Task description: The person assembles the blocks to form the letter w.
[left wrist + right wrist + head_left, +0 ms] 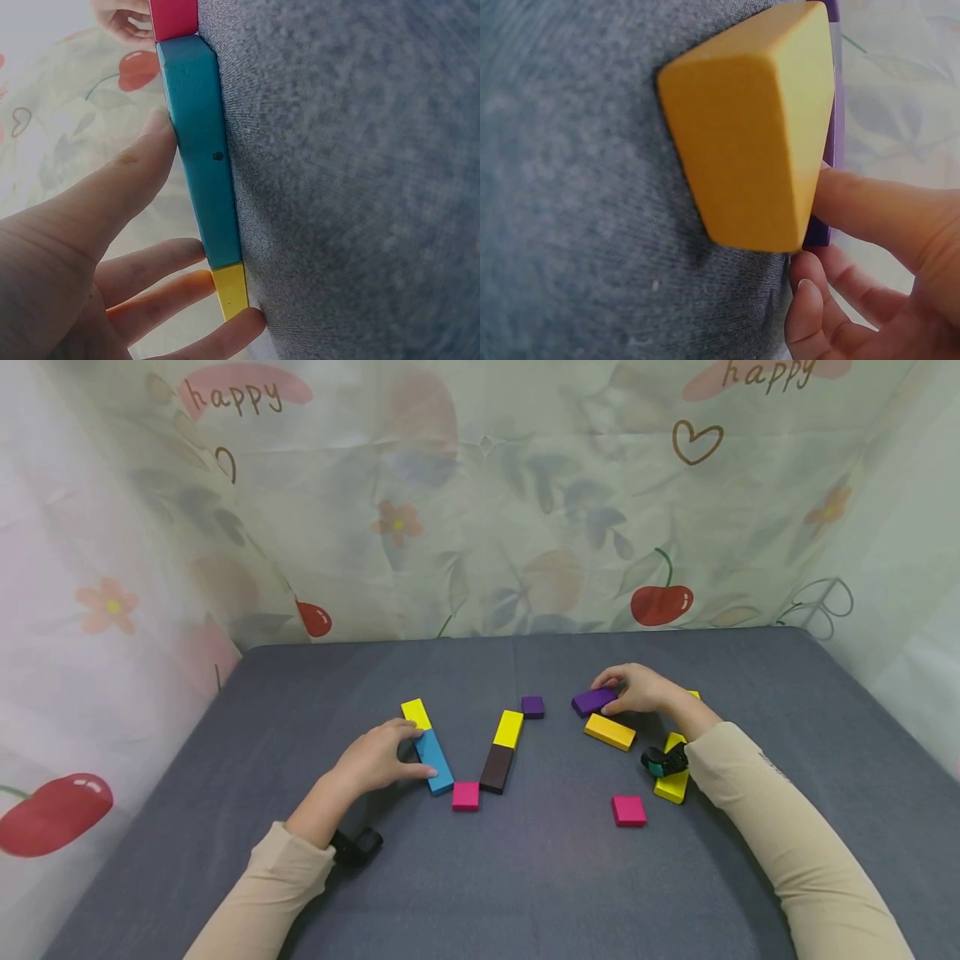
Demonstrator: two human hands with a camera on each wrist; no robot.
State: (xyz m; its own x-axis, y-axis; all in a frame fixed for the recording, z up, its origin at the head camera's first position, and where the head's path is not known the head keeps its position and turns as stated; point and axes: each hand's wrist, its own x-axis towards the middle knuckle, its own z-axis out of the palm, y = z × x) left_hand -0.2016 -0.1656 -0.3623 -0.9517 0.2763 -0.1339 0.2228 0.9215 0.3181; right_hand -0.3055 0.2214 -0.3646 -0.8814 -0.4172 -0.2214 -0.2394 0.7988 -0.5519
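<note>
My left hand (378, 758) rests with outstretched thumb and fingers on a blue block (435, 764) and the yellow block (415, 713) joined end to end with it. In the left wrist view the thumb lies against the blue block (196, 150), and the fingertips touch near the yellow block (231, 289). At the right, my right hand (637, 689) pinches a purple rectangular block (592, 702) between thumb and fingers. An orange-yellow block (610, 732) lies just in front of it and hides most of the purple block in the right wrist view.
A pink square block (466, 796) sits between the blue block and a dark brown block (497, 768), which meets another yellow block (508, 729). A small purple block (532, 707) touches that one's far end. A second pink block (628, 811) and yellow blocks (671, 787) lie right.
</note>
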